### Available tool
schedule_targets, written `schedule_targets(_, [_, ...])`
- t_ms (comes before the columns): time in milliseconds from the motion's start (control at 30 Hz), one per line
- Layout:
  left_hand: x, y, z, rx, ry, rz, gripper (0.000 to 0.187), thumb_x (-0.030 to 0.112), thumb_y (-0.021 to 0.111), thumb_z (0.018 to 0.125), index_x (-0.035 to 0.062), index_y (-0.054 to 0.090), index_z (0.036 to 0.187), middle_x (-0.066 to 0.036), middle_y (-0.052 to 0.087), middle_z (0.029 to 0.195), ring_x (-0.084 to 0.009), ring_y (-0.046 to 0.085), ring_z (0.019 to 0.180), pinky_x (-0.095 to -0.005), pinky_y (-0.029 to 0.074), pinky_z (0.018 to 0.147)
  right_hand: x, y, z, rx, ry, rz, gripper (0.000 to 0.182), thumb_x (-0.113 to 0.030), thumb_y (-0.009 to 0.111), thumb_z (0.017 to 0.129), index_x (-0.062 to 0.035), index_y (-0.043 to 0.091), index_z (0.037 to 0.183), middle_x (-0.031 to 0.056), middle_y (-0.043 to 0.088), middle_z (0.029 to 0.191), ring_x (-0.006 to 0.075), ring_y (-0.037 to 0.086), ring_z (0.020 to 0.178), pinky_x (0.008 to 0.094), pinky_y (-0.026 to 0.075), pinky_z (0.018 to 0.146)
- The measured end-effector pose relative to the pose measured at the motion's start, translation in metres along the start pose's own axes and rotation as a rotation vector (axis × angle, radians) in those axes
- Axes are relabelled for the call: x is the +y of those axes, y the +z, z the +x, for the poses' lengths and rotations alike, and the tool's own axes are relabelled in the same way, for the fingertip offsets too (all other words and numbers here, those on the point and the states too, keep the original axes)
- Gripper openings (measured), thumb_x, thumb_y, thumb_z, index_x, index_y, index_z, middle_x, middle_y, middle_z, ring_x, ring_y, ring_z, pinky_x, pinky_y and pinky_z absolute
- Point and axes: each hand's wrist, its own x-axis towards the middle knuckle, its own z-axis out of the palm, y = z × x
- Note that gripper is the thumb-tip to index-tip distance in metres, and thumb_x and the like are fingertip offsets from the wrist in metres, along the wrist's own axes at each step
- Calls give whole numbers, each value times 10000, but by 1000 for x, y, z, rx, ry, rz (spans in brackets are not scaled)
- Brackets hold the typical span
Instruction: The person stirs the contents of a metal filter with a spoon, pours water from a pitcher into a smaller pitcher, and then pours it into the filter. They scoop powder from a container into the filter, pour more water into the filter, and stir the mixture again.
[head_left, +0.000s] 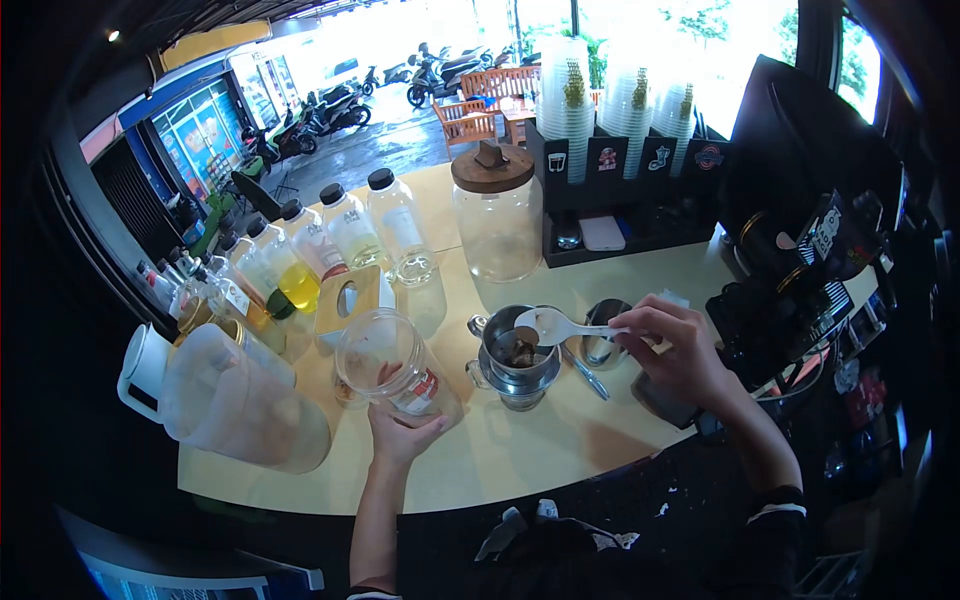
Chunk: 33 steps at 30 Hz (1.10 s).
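I see the right hand (672,345) gripping a white spoon (552,325) over the metal cup (517,360); dark stuff already inside. Left hand (400,432) holds the tilted jar (392,368) just left of the cup, lid off.

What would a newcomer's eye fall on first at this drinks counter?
At the centre, the right hand holds a white spoon over a metal cup. Beside it, the left hand tilts an open jar. A row of capped bottles lines the counter's left edge.
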Motion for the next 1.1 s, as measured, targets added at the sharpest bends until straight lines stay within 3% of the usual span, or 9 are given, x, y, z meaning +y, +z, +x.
schedule_targets(567, [1,0,1,-14,-16,18,1112,201,889,479,-61,283,1374,-148,495,1280,-225,519,1175,-349,419,1019,3,-4,-2,60,-14,-33,141,13,641,838,-34,648,971,86,618,843,230,651,761,331,521,640])
schedule_targets(733, [6,2,2,-18,-7,-11,1100,197,886,483,-63,287,1368,-145,504,1270,-223,519,1175,-347,419,1018,3,-1,-2,104,-127,-221,131,-22,644,840,-57,635,966,71,586,806,241,554,704,362,445,614])
schedule_targets(1100, [3,0,1,-4,-51,-58,1118,228,906,469,-57,300,1363,-148,477,1290,-225,503,1189,-350,414,1020,-6,2,6,93,-262,-351,213,11,647,805,-59,604,1001,59,553,828,224,535,704,345,405,637])
